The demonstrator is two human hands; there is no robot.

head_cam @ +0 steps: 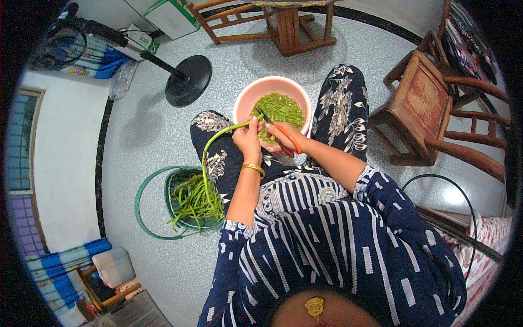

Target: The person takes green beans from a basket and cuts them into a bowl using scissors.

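Observation:
My left hand (248,139) pinches a long green bean or similar stalk (216,137) near one end. The rest of the stalk bends over my left thigh towards a green basket (140,204) on the floor. In my right hand (282,137) is a pair of scissors with orange handles (297,143). Their dark blades meet the stalk's tip, over a pink plastic basin (243,95). Many short chopped green pieces (282,110) lie in the basin, which stands between my knees. Whole long stalks (196,200) fill the basket and hang over its rim.
A black stand fan's round base (188,81) stands ahead on the left. A wooden chair (425,98) is close on my right. Ahead stands a table with a wooden base (282,32) beside another chair (229,20). A plastic container (113,266) sits at the lower left.

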